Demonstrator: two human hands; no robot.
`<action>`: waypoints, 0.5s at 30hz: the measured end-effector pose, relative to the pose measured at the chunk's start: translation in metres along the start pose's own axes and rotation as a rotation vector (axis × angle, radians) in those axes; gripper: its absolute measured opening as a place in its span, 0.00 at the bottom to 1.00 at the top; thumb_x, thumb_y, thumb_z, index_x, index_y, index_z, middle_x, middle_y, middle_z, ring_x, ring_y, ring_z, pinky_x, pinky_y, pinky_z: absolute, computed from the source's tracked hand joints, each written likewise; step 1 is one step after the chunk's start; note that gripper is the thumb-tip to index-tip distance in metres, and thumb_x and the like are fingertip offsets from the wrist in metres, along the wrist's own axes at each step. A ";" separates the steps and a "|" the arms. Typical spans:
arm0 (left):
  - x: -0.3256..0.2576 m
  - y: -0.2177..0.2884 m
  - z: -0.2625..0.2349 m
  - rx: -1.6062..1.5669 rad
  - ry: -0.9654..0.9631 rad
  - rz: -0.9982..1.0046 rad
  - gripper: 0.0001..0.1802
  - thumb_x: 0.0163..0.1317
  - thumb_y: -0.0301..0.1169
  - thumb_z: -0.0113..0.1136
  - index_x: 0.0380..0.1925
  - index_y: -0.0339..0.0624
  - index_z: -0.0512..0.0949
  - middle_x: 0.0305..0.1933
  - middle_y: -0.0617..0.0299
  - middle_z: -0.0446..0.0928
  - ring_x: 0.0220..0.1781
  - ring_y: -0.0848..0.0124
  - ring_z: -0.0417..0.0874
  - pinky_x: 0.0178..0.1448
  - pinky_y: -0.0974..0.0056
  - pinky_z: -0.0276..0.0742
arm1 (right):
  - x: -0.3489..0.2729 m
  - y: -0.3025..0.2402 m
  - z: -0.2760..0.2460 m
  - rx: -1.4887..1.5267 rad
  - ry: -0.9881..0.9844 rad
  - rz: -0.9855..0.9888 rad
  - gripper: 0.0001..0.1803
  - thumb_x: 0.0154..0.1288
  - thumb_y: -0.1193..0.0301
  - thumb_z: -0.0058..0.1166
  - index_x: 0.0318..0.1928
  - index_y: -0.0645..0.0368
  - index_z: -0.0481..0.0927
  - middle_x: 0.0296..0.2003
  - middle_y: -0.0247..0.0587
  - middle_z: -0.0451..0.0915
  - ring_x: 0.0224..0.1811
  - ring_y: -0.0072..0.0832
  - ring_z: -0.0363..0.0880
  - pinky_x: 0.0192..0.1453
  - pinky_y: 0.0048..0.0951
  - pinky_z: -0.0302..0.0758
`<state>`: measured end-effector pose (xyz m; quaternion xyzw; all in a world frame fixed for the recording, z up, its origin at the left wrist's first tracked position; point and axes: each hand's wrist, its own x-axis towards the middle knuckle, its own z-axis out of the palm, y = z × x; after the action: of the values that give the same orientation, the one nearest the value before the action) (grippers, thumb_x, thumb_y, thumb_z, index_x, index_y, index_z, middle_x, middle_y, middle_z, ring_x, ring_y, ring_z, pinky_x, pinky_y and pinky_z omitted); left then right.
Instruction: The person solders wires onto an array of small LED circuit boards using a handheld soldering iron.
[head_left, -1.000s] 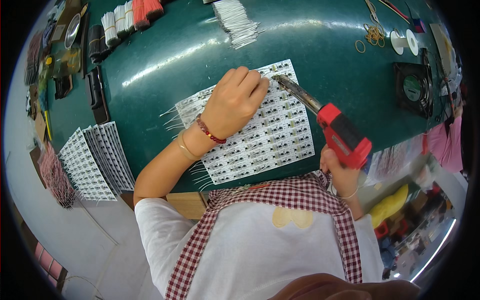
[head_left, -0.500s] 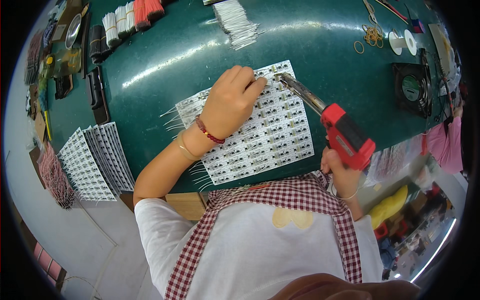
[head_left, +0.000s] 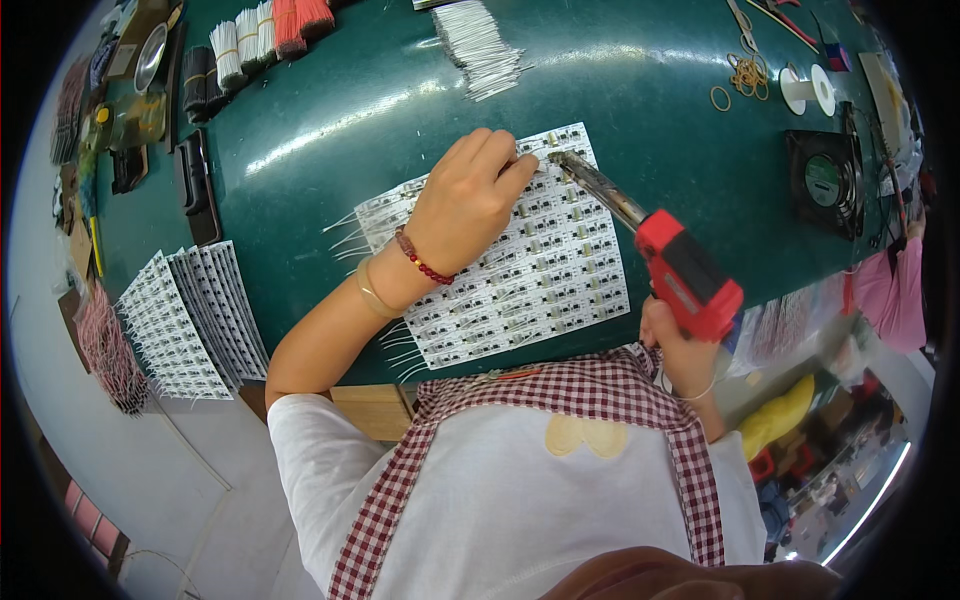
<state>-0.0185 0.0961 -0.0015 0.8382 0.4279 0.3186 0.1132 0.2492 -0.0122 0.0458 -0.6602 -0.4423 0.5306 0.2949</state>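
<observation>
A white sheet of circuit boards (head_left: 575, 265), set with rows of small dark parts, lies before me on the green table. Over its upper left part rests my left hand (head_left: 470, 185), thumb and forefinger pinched on a thin white wire that is mostly hidden. My right hand (head_left: 685, 350) is wrapped around the handle of a red and black soldering gun (head_left: 685, 275). The gun's metal tip meets the sheet near its top edge, just right of my left fingertips. Several white wires (head_left: 345, 240) stick out past the sheet's left edge.
A pile of white wires (head_left: 478, 55) lies at the far side, with bundled red wires (head_left: 300, 20) farther left. More board sheets (head_left: 190, 325) stand at the left edge. To the right are a white spool (head_left: 805, 90), rubber bands (head_left: 748, 76) and a black fan (head_left: 825, 180).
The soldering gun has shifted slightly left, its tip moving a little along the top of the sheet. My left hand keeps its pinch almost in place.
</observation>
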 end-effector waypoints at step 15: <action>-0.001 -0.001 0.002 -0.002 0.005 0.004 0.16 0.41 0.14 0.60 0.34 0.34 0.80 0.27 0.58 0.68 0.30 0.63 0.73 0.34 0.62 0.71 | -0.002 -0.002 0.003 -0.051 -0.049 -0.173 0.17 0.66 0.75 0.52 0.53 0.70 0.70 0.22 0.36 0.72 0.20 0.20 0.69 0.26 0.22 0.68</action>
<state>-0.0180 0.0956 -0.0040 0.8382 0.4263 0.3212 0.1125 0.2458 -0.0130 0.0476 -0.6138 -0.5183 0.5075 0.3117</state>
